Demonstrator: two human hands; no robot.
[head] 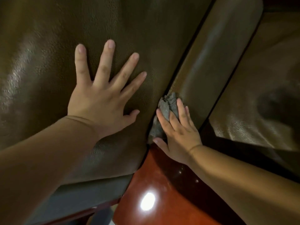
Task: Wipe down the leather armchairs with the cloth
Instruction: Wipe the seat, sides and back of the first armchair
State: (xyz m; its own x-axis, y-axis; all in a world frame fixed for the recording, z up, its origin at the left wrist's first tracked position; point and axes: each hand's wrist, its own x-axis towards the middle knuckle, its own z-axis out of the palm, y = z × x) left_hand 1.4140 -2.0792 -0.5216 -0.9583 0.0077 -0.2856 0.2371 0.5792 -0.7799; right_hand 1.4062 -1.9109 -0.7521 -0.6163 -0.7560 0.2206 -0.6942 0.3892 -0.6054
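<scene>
The frame is mostly filled by a brown leather seat cushion, beside which a padded leather armrest runs, above a glossy red wooden arm. The left hand is laid flat on the cushion, fingers spread and straight. A crumpled grey cloth is pressed into the crease between cushion and armrest under the straight fingers of the right hand.

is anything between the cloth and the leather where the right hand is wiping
Nothing visible. The right hand presses the grey cloth straight against the leather by the seam; the left hand rests flat on the cushion, off to the side.
</scene>
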